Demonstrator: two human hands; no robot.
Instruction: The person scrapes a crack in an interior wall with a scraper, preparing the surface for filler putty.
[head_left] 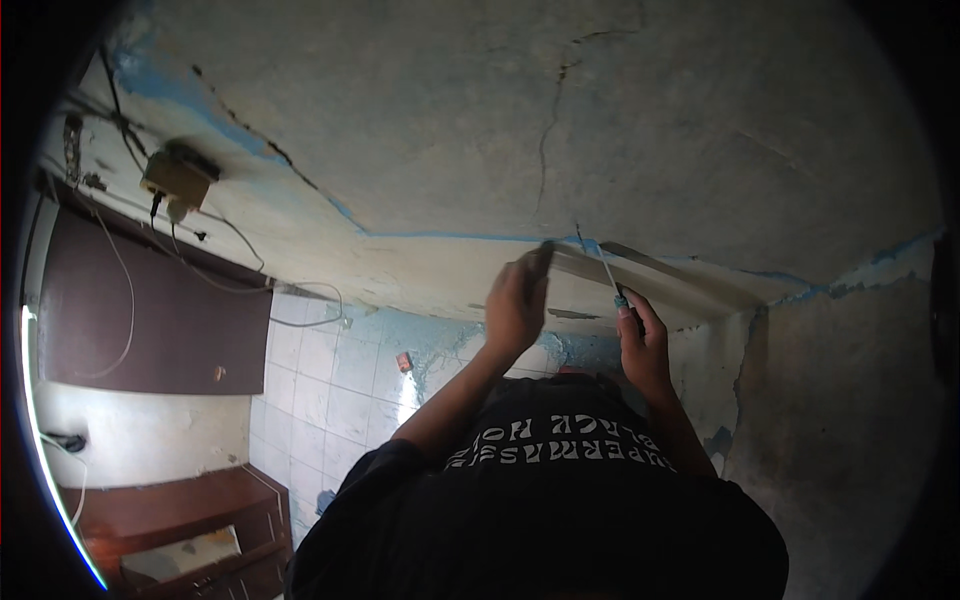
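Observation:
My right hand [643,338] grips a thin-shafted tool [606,269] with a green handle, like a screwdriver, its shaft angled up to the blue-edged seam in the cracked plaster [700,130]. To the left of it my left hand [515,300] is raised at the same seam, fingertips dark and smeared, so I cannot make out whether it holds anything. A shadow stretches right from the hands along the pale band of wall below the seam.
At left are a beige socket box [178,182] with dangling cables, a dark brown panel [150,310] and a brown wooden unit [170,490]. Below are floor tiles [310,400] with a small red object [404,362]. A rough wall corner [760,370] stands at right.

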